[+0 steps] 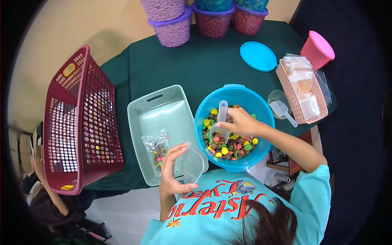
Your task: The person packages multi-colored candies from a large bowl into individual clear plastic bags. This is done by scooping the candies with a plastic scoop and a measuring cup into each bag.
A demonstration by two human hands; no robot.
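Inside the blue bowl (245, 98) of coloured candies (228, 145), right hand (239, 121) clenched around a clear scoop (220, 122). Just beside the bowl, over the grey tray (159, 107), left hand (173, 171) pinching an open, empty plastic bag (192, 163). In the tray, one filled bag (157, 149).

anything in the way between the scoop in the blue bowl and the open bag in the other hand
Nothing visible does: the scoop sits in the blue bowl, and the open bag in the left hand hangs just beside the rim.

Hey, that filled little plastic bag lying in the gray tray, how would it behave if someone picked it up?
The filled bag would likely flop: its clear film looks thin and wrinkled. The candies inside would probably slide to the low end. It seems light, being only partly filled.
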